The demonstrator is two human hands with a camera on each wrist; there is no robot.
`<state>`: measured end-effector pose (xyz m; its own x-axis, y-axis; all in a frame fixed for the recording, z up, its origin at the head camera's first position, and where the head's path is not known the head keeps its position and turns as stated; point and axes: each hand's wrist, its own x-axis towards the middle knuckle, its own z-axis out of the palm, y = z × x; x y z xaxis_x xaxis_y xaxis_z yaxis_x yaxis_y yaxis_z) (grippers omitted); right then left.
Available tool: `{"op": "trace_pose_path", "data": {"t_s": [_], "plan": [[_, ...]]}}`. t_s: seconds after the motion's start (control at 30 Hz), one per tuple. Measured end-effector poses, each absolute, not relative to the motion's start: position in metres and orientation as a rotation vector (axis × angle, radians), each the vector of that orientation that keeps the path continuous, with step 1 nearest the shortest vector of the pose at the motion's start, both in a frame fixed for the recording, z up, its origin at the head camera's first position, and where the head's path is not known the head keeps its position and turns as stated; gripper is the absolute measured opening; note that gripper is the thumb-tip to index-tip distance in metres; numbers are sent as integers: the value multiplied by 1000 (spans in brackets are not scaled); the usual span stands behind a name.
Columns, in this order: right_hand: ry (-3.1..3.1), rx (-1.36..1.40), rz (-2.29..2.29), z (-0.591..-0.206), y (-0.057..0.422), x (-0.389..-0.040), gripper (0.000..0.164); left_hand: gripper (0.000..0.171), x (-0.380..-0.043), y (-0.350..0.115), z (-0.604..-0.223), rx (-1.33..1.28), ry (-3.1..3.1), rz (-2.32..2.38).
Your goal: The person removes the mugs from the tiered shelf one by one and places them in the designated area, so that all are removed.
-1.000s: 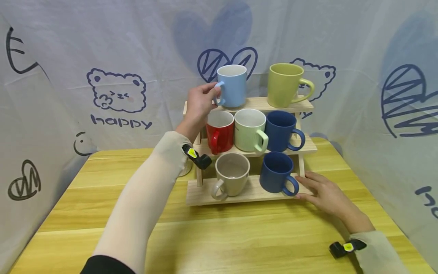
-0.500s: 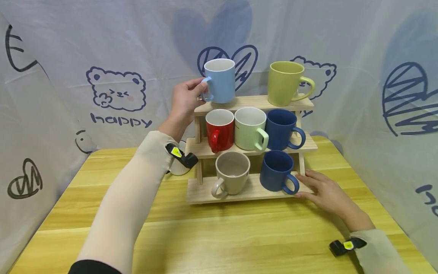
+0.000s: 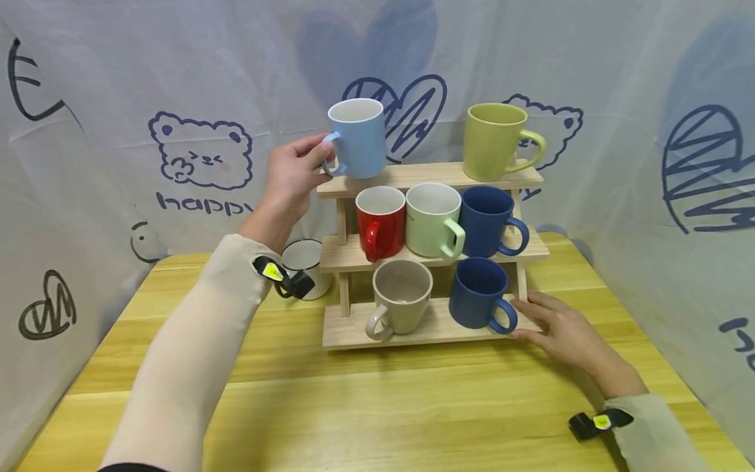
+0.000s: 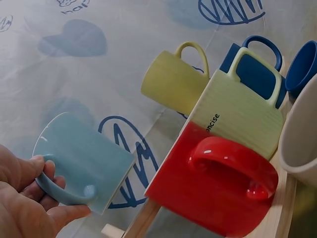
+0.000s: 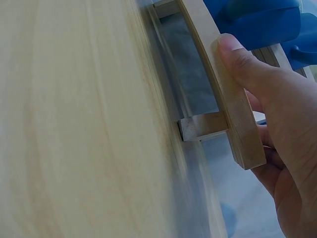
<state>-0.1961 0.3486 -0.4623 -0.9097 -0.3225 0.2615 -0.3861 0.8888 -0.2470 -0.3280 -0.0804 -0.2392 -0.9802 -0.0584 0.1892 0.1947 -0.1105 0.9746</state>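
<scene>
My left hand [image 3: 295, 167] pinches the handle of a light blue mug [image 3: 360, 141], which stands upright at the left end of the top tier of a wooden three-tier shelf [image 3: 425, 176]. In the left wrist view, thumb and fingers meet around that handle of the blue mug [image 4: 91, 158]. My right hand [image 3: 560, 331] grips the right end of the bottom tier; in the right wrist view its thumb lies on the top face of the board [image 5: 230, 94] and the other fingers curl underneath. A dark blue mug [image 3: 476, 295] is just left of this hand.
A yellow-green mug [image 3: 494, 144] shares the top tier. Red [image 3: 382, 226], pale green [image 3: 430, 223] and dark blue [image 3: 485, 216] mugs fill the middle; a beige mug [image 3: 401, 298] stands below. A white dark-rimmed mug [image 3: 312, 262] is on the table [image 3: 377, 406], partly behind my left wrist.
My left hand has moved the light blue mug leftward along the top tier. The white mug behind the left wrist has come into sight. My right hand has stayed on the shelf's end.
</scene>
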Motion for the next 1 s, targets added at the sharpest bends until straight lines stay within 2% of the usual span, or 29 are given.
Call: {"op": "trace_pose_path", "data": {"t_s": [0.5,1.0], "plan": [[-2834,555,435,-462,348,-197,65,32,-309,-127,-247,-165,-1952,-2216],[-2839,546,429,-463,348,-196,65,33,-292,-180,-266,-63,-1883,-2214]]}}
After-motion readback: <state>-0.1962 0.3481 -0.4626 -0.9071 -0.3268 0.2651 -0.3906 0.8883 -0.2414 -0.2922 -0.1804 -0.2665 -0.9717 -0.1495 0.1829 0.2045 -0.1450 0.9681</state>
